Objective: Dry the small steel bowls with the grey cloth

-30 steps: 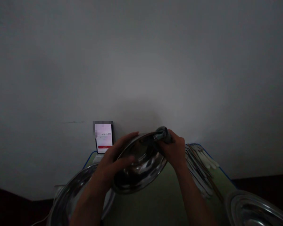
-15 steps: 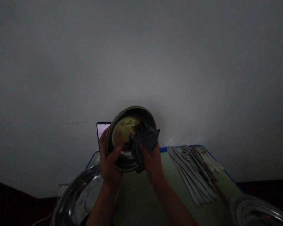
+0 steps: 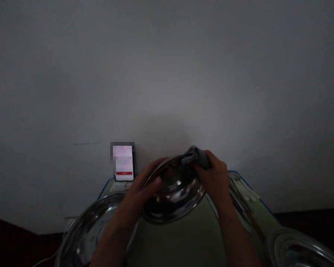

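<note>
Grey wall [image 3: 167,74] behind green table [image 3: 178,241]: left hand [image 3: 140,191] pinches a tilted, round steel bowl [image 3: 172,205], likely to steady it; right hand [image 3: 215,178] pinches grey, apparently checked cloth [image 3: 198,155] over its right rim.

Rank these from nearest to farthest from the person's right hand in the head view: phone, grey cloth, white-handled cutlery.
1. Grey cloth: in the grip of the right hand, at the rim of the metal bowl.
2. White-handled cutlery: on the right side of the table.
3. Phone: propped up at the table's far left.
</note>
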`<state>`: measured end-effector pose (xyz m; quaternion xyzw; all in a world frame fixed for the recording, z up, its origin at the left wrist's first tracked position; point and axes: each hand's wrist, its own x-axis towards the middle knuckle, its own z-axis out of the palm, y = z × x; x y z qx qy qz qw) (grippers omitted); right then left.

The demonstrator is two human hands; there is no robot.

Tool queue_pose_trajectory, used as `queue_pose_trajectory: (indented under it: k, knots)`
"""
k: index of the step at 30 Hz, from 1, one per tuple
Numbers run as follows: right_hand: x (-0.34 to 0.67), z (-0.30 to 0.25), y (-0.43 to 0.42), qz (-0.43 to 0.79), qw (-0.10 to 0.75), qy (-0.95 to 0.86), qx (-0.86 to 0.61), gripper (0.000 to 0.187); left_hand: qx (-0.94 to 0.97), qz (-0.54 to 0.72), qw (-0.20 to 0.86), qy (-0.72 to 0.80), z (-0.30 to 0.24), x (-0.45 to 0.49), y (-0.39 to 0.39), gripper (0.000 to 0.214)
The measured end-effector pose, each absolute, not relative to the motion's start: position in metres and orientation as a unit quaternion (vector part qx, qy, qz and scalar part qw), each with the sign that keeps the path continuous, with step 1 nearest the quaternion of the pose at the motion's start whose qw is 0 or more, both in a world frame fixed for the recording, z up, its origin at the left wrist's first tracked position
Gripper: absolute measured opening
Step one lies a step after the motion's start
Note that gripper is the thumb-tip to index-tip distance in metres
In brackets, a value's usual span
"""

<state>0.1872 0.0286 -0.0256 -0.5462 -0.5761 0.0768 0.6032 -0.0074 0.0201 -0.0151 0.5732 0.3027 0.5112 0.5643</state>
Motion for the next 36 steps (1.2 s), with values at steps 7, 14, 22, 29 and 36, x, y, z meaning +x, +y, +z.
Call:
queue_pose_trajectory:
  k: [7, 14, 22, 29, 36]
  knots:
    - [0.188, -0.039, 0.045, 0.126, 0.639, -0.514, -0.557, 0.027, 0.509, 0.571, 0.57, 0.299, -0.02, -0.003, 0.024, 0.052]
    - [0.118, -0.08, 0.064, 0.319, 0.712, -0.361, -0.511, 0.049, 0.399, 0.702, 0.503, 0.308, -0.025, 0.004, 0.036, 0.055]
    - [0.165, -0.068, 0.064, 0.299, 0.631, -0.483, -0.528, 0.04, 0.431, 0.602, 0.594, 0.315, -0.013, -0.012, 0.029, 0.06]
    - [0.19, -0.026, 0.032, 0.194, 0.57, -0.612, -0.513, 0.018, 0.469, 0.486, 0.686, 0.271, -0.019, -0.022, 0.03, 0.044]
    - [0.163, -0.04, 0.044, 0.129, 0.647, -0.513, -0.549, 0.032, 0.383, 0.619, 0.631, 0.27, -0.006, -0.011, 0.029, 0.036]
